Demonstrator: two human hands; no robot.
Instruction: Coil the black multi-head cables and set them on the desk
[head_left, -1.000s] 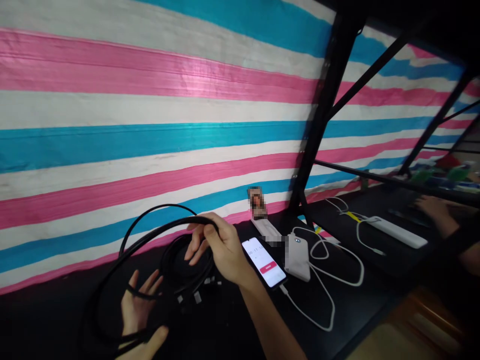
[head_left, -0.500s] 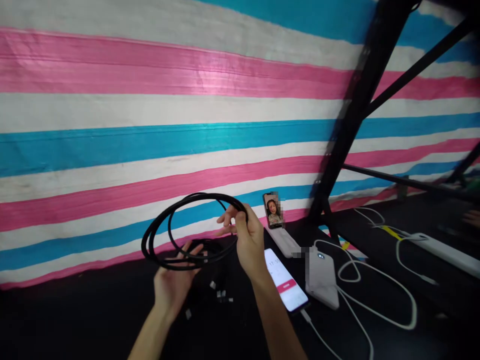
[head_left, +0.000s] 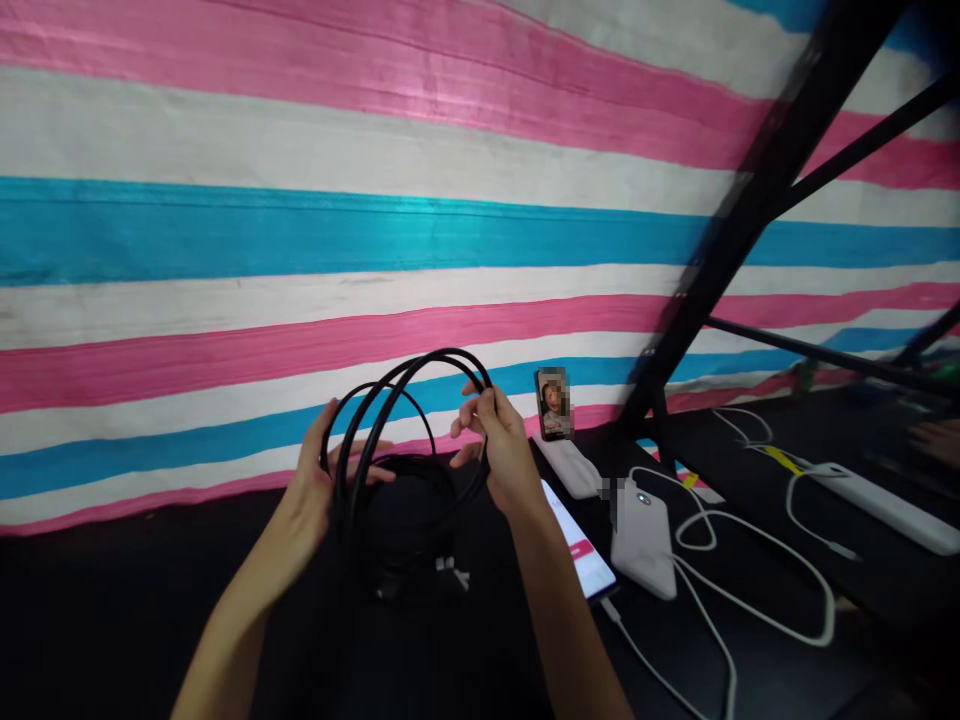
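Observation:
A coiled black cable (head_left: 391, 392) is held up in front of me in several loose loops. My right hand (head_left: 504, 440) pinches the loops at their upper right between thumb and fingers, its other fingers curled. On the coil's left side is my left hand (head_left: 309, 490), its fingers spread and stretched out behind the loops, touching the cable without a closed grip. More black cable (head_left: 420, 466) lies coiled on the dark table beneath. Small white tags or connector ends (head_left: 453, 570) show below the coil; which, I cannot tell.
Right of my right arm lie a lit phone (head_left: 581, 550), a white power bank (head_left: 643, 540) and white cables (head_left: 817, 610). Behind them a second phone (head_left: 552, 405) stands upright. Farther right are a white power strip (head_left: 892, 505) and a black metal frame (head_left: 705, 265). A striped sheet (head_left: 300, 240) hangs behind.
My left hand has moved up and left, from under the coil to its left side. The loops have swung more upright and hang lower. My right hand keeps its pinch. The view has tilted down slightly.

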